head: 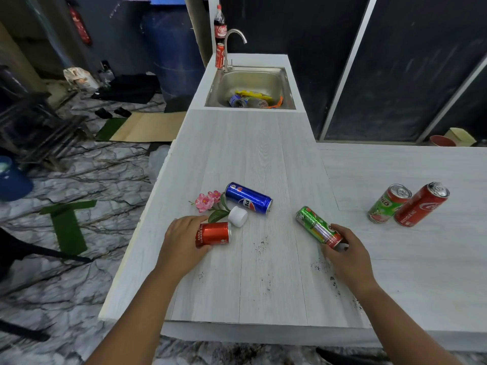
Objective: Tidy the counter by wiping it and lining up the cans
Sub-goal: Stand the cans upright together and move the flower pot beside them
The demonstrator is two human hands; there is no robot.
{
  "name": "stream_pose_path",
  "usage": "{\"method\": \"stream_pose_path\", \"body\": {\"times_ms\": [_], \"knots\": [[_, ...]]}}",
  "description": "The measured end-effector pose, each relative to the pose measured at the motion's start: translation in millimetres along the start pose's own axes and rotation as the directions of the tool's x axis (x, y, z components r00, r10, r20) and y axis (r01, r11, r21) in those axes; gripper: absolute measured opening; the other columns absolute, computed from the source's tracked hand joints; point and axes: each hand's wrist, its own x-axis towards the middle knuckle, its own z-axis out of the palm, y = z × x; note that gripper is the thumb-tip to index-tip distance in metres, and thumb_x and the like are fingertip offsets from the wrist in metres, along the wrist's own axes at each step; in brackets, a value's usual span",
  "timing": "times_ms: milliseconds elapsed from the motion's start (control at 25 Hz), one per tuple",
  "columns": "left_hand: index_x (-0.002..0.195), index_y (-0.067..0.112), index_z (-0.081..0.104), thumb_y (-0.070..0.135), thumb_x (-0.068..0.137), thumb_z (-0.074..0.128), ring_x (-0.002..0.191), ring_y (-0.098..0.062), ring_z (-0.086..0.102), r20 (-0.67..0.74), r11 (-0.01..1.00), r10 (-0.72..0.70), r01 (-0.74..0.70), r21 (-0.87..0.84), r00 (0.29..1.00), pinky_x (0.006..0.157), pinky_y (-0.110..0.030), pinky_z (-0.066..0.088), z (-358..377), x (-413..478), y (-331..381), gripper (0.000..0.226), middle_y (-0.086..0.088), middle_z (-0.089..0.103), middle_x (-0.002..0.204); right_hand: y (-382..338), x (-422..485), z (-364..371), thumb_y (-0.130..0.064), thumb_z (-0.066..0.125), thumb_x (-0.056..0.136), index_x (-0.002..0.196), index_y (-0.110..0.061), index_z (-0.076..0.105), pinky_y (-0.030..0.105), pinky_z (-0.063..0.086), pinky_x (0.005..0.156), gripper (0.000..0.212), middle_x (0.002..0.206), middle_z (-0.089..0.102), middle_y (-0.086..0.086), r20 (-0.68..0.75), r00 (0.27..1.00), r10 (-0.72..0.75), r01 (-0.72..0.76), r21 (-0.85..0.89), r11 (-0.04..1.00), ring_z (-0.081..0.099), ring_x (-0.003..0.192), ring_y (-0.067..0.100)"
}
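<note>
On the white wood-grain counter (pixel 253 154), my left hand (pixel 181 241) grips a short red can (pixel 214 233) lying on its side. My right hand (pixel 347 252) holds the near end of a green can (pixel 315 225), also lying down. A blue Pepsi can (pixel 249 198) lies on its side just beyond, between the two hands. At the right, a green Milo can (pixel 387 204) and a tall red can (pixel 420 205) stand upright side by side. Dark crumbs (pixel 262 245) are scattered on the counter between and near my hands.
A small pink artificial flower (pixel 207 201) in a tipped white pot (pixel 238 216) lies beside the red can. A steel sink (pixel 250 80) holding rubbish sits at the far end, with a tap, a red can (pixel 219 56) and a cola bottle (pixel 220 25). The counter's left edge drops to the floor.
</note>
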Motion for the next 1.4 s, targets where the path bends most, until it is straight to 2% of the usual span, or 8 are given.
{"method": "stream_pose_path", "body": {"times_ms": [200, 480, 600, 760, 1000, 1120, 1200, 1400], "knots": [[0.148, 0.036, 0.056, 0.037, 0.080, 0.094, 0.129, -0.013, 0.053, 0.036, 0.993, -0.035, 0.039, -0.114, 0.999, 0.109, -0.037, 0.049, -3, -4, -16, 0.078, 0.011, 0.060, 0.139, 1, 1, 0, -0.015, 0.083, 0.092, 0.145, -0.032, 0.061, 0.022, 0.051, 0.083, 0.060, 0.133, 0.067, -0.007, -0.005, 1.000, -0.002, 0.002, -0.009, 1.000, 0.066, 0.115, 0.016], [0.142, 0.042, 0.058, 0.047, 0.075, 0.096, 0.116, -0.006, 0.057, 0.030, 0.979, -0.034, 0.039, -0.198, 0.999, 0.100, -0.031, 0.053, -4, -11, -20, 0.078, 0.020, 0.059, 0.129, 2, 1, 1, -0.017, 0.084, 0.092, 0.144, -0.034, 0.060, 0.021, 0.050, 0.084, 0.060, 0.132, 0.067, -0.009, -0.009, 1.000, -0.001, 0.001, -0.008, 1.000, 0.065, 0.115, 0.016], [0.137, 0.047, 0.056, 0.049, 0.072, 0.098, 0.115, -0.007, 0.060, 0.027, 0.950, -0.070, 0.075, -0.305, 0.997, 0.090, -0.023, 0.054, -3, -15, -20, 0.077, 0.022, 0.056, 0.127, 3, 0, 1, -0.017, 0.084, 0.092, 0.144, -0.034, 0.059, 0.030, 0.054, 0.091, 0.060, 0.132, 0.066, -0.008, -0.005, 1.000, -0.005, 0.005, -0.010, 1.000, 0.064, 0.117, 0.017], [0.135, 0.050, 0.050, 0.052, 0.069, 0.098, 0.118, -0.007, 0.059, 0.003, 0.916, -0.102, 0.095, -0.390, 0.995, 0.091, -0.026, 0.058, -4, -13, -11, 0.082, 0.021, 0.055, 0.130, 3, 0, 1, -0.017, 0.084, 0.093, 0.145, -0.033, 0.058, 0.040, 0.056, 0.100, 0.061, 0.135, 0.065, -0.006, 0.000, 1.000, -0.001, 0.001, -0.007, 1.000, 0.063, 0.120, 0.019], [0.139, 0.055, 0.043, 0.051, 0.062, 0.103, 0.118, -0.013, 0.063, -0.027, 0.812, -0.141, 0.100, -0.575, 0.990, 0.086, -0.029, 0.063, -8, -8, 12, 0.098, 0.021, 0.057, 0.134, 1, -5, -1, -0.020, 0.085, 0.091, 0.140, -0.040, 0.062, 0.031, 0.057, 0.089, 0.058, 0.132, 0.068, -0.011, -0.042, 0.999, -0.005, 0.006, 0.037, 0.999, 0.067, 0.111, 0.012], [0.138, 0.056, 0.044, 0.055, 0.053, 0.104, 0.115, 0.003, 0.064, -0.055, 0.749, -0.137, 0.067, -0.659, 0.989, 0.078, -0.020, 0.063, -7, -4, 33, 0.103, 0.033, 0.057, 0.130, -6, -9, -5, -0.019, 0.085, 0.089, 0.134, -0.044, 0.064, 0.029, 0.058, 0.086, 0.055, 0.128, 0.068, -0.016, -0.107, 0.994, -0.021, 0.031, 0.097, 0.995, 0.068, 0.109, 0.006], [0.135, 0.058, 0.045, 0.048, 0.054, 0.106, 0.113, 0.012, 0.062, -0.058, 0.732, -0.124, 0.052, -0.679, 0.991, 0.077, -0.014, 0.060, -4, 1, 48, 0.101, 0.039, 0.057, 0.125, -11, -11, -9, -0.019, 0.085, 0.088, 0.131, -0.045, 0.064, 0.027, 0.058, 0.087, 0.055, 0.126, 0.067, -0.020, -0.147, 0.989, -0.035, 0.054, 0.133, 0.990, 0.067, 0.111, 0.005], [0.131, 0.057, 0.051, 0.034, 0.062, 0.105, 0.116, 0.010, 0.061, -0.015, 0.722, -0.034, 0.014, -0.692, 0.999, 0.080, -0.015, 0.061, 8, 18, 87, 0.090, 0.040, 0.058, 0.125, -23, -15, -33, -0.017, 0.088, 0.086, 0.131, -0.047, 0.065, 0.019, 0.059, 0.084, 0.058, 0.129, 0.067, -0.024, -0.225, 0.973, -0.041, 0.096, 0.238, 0.967, 0.067, 0.116, -0.001]]}}
